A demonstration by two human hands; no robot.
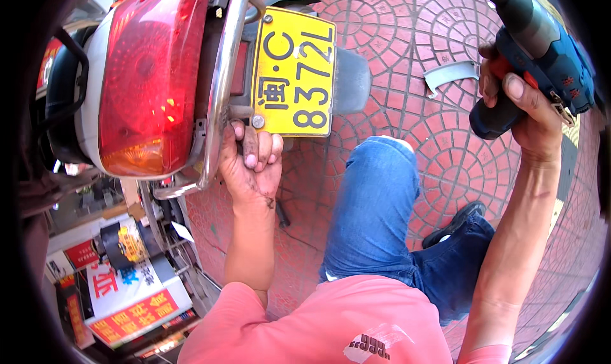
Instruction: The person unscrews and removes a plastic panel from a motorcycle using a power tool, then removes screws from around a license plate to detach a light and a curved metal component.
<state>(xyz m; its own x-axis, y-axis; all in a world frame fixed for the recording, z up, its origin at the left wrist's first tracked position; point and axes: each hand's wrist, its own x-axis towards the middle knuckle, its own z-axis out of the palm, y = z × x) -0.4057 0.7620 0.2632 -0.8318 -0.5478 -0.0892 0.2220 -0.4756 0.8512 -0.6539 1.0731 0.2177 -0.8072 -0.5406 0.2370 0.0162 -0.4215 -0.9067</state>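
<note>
My right hand grips a blue and black cordless drill by its handle, up and to the right. The drill's black nose points toward the top edge of the view. My left hand has its fingers curled beside the motorbike's chrome rear bar, just below the yellow licence plate. A bolt sits in the plate's corner right above those fingers. Whatever the fingers hold, if anything, is hidden. Left of the bar is the large red tail light with an orange lower section.
A curved silver-grey trim piece lies on the red patterned paving. The grey mudguard juts out beyond the plate. My bent knee is close by. Stacked boxes and a dark cylindrical container stand at lower left.
</note>
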